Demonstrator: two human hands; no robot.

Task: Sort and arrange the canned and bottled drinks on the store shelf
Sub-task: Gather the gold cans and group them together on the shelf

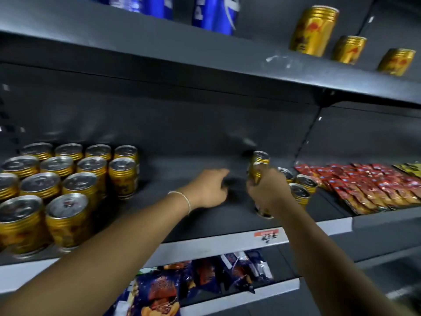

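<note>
Several gold cans [68, 185] with silver tops stand packed in rows at the left of the middle shelf [205, 245]. My right hand [268, 190] is closed around a gold can [256, 172], its base showing below my palm. Another gold can [260, 158] stands just behind it, and three more gold cans [301, 187] sit to its right. My left hand [210, 188] hovers over the bare middle of the shelf, fingers loosely curled, holding nothing.
Three gold cans [348, 37] and blue cans [214, 14] stand on the upper shelf. Red snack packets [373, 185] fill the shelf section to the right. Dark blue snack bags [193, 283] lie on the shelf below.
</note>
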